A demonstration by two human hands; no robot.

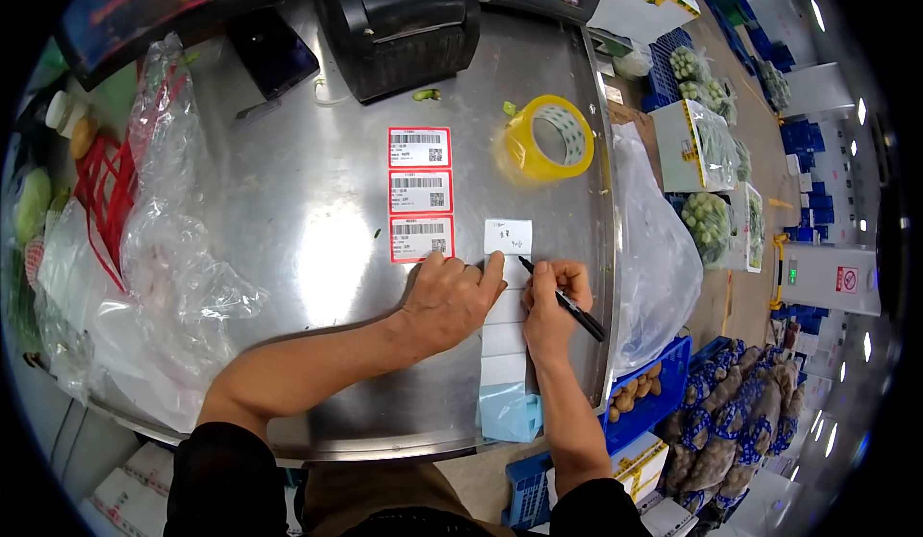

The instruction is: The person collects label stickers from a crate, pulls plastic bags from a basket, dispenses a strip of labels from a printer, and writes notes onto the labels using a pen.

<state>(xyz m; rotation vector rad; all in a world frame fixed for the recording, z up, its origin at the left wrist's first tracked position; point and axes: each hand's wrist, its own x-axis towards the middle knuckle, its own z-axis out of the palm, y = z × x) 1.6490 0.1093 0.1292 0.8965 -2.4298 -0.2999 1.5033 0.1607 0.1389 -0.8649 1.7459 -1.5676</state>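
A strip of white labels (500,369) runs down the steel table toward me, with handwriting on its top label (508,237). My left hand (450,295) rests palm down, its fingers apart and a fingertip pressing the strip just under the writing. In my right hand (551,314) is a black marker pen (580,317), its tip touching or just above the strip near that fingertip. Three printed, red-bordered barcode labels (420,194) lie in a column beyond my left hand. A roll of clear yellow tape (585,145) lies farther off to the right.
A black printer (399,27), a dark phone (272,53) and a screen (159,3) stand at the back. Crumpled plastic bags (168,249) and red ties (104,196) cover the left side. Beyond the right edge are a clear bag (654,268) and a blue crate (678,369) of potatoes.
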